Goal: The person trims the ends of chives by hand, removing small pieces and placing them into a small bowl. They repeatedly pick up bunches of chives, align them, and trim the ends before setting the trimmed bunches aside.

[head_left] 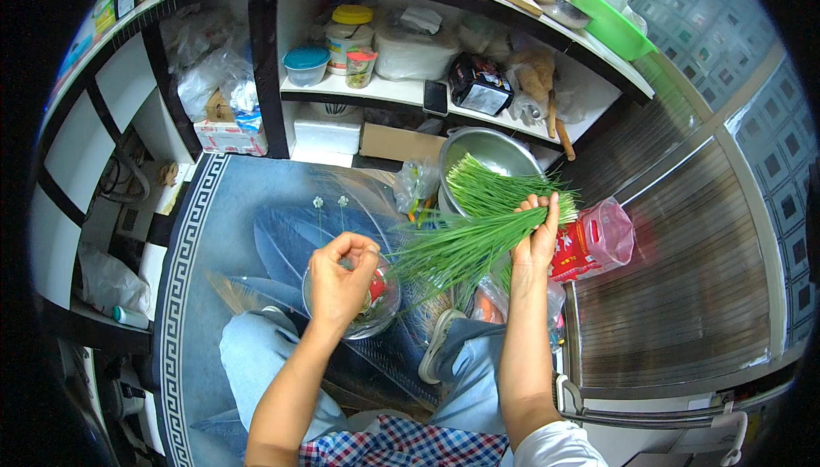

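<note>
My right hand (537, 231) grips a bunch of green garlic chives (461, 236), pale cut ends to the right and leaf tips fanning left. Thumb and fingers meet on my left hand (343, 278), which hangs over a clear round container (389, 313); nothing shows between the fingertips. Something red and some green bits appear inside that container, partly hidden by the hand. Behind my right hand, more chives (477, 179) lie in a large stainless steel basin (509, 152).
A red and pink plastic bag (592, 243) stands right of the basin, before a sliding door (672, 275). Ahead, a shelf (391, 90) holds tubs and a phone (435, 97) at its edge. A plastic bag with carrots (488, 307) sits by my right leg. A patterned blue mat (256, 179) covers the floor.
</note>
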Motion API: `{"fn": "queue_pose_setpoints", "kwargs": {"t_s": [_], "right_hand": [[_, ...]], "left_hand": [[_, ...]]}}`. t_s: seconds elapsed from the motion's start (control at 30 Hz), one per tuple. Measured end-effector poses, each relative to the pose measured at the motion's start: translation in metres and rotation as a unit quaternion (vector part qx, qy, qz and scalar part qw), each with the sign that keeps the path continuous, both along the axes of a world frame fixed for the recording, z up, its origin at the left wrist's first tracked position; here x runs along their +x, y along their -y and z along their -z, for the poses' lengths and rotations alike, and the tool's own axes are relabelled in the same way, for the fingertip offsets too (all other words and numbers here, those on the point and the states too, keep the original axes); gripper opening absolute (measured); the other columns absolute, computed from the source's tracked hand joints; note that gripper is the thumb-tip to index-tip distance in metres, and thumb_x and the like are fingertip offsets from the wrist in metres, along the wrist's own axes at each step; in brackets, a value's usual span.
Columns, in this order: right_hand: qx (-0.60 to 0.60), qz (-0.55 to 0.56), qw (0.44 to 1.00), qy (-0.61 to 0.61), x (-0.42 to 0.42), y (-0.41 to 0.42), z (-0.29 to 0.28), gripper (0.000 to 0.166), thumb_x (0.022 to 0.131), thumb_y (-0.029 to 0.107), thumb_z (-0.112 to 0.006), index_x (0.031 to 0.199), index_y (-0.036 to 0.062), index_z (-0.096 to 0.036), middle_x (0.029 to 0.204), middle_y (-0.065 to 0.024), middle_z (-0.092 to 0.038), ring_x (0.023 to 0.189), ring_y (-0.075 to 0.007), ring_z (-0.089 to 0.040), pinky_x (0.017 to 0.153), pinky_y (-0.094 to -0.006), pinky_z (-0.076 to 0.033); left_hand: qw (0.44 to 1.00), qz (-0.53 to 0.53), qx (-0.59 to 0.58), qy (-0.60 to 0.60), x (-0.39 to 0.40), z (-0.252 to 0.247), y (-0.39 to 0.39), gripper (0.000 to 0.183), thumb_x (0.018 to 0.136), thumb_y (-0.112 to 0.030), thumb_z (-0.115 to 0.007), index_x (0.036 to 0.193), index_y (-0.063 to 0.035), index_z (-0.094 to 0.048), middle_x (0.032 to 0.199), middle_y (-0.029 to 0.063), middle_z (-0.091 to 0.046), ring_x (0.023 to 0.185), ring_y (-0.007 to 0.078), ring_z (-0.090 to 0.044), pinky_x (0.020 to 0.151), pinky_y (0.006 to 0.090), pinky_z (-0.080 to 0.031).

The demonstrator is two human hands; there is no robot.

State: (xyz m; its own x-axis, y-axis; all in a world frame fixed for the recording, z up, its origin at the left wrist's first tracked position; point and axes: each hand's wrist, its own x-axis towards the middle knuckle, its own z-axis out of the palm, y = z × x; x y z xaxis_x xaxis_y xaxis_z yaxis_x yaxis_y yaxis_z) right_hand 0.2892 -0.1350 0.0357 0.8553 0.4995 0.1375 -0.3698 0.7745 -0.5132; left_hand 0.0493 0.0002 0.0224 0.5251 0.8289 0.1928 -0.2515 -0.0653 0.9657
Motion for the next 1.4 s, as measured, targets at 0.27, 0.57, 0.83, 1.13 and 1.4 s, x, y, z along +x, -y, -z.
{"fn": "queue_pose_setpoints", "kwargs": {"t_s": [0.27, 0.57, 0.83, 1.13, 1.4], "right_hand": [[-0.077, 0.147, 0.986, 0.03, 0.001, 0.0, -0.003, 0.022, 0.09, 0.027, -0.057, 0.079, 0.01, -0.048, 0.07, -0.0004, -0.048, 0.051, -0.0054, -0.035, 0.049, -0.0198, -0.032], [-0.162, 0.192, 0.962, 0.108, -0.052, -0.029, -0.011, 0.02, 0.087, 0.024, -0.061, 0.081, 0.008, -0.052, 0.072, -0.001, -0.051, 0.051, -0.0047, -0.039, 0.043, -0.0185, -0.03], [-0.186, 0.173, 0.96, 0.117, -0.062, -0.039, -0.003, 0.023, 0.088, 0.026, -0.06, 0.079, 0.0086, -0.048, 0.07, 0.0, -0.046, 0.05, -0.0055, -0.034, 0.046, -0.0198, -0.028], [-0.189, 0.162, 0.968, 0.01, -0.061, -0.038, 0.004, 0.024, 0.088, 0.028, -0.06, 0.079, 0.0075, -0.052, 0.073, -0.002, -0.051, 0.052, -0.0064, -0.036, 0.047, -0.0199, -0.031], [-0.164, 0.231, 0.956, -0.073, -0.016, -0.014, 0.009, 0.025, 0.087, 0.033, -0.06, 0.082, 0.0092, -0.054, 0.075, -0.0016, -0.054, 0.058, -0.0075, -0.042, 0.05, -0.0217, -0.034]], "left_hand": [[0.894, -0.102, 0.346, -0.266, -0.015, -0.01, -0.007, 0.012, 0.072, -0.008, -0.067, 0.084, -0.0048, -0.069, 0.066, 0.0048, -0.054, 0.069, 0.0221, -0.054, 0.072, 0.0329, -0.034], [0.94, -0.037, 0.335, -0.054, 0.016, -0.016, 0.031, 0.012, 0.07, -0.01, -0.071, 0.08, -0.0061, -0.066, 0.068, 0.0025, -0.055, 0.062, 0.0188, -0.049, 0.065, 0.0317, -0.034], [0.946, -0.016, 0.304, -0.112, 0.022, -0.005, 0.03, 0.01, 0.07, -0.01, -0.071, 0.076, -0.0047, -0.065, 0.066, 0.0024, -0.054, 0.057, 0.0162, -0.047, 0.063, 0.0298, -0.033], [0.998, -0.019, 0.009, 0.052, 0.024, -0.001, 0.028, 0.001, 0.077, -0.004, -0.066, 0.078, -0.0026, -0.066, 0.069, -0.0008, -0.054, 0.057, 0.0034, -0.042, 0.053, 0.0185, -0.033], [0.994, -0.021, 0.057, -0.092, -0.015, -0.003, -0.037, 0.008, 0.077, -0.008, -0.067, 0.079, -0.0002, -0.068, 0.063, -0.0002, -0.052, 0.055, 0.0051, -0.041, 0.051, 0.0222, -0.033]]}}
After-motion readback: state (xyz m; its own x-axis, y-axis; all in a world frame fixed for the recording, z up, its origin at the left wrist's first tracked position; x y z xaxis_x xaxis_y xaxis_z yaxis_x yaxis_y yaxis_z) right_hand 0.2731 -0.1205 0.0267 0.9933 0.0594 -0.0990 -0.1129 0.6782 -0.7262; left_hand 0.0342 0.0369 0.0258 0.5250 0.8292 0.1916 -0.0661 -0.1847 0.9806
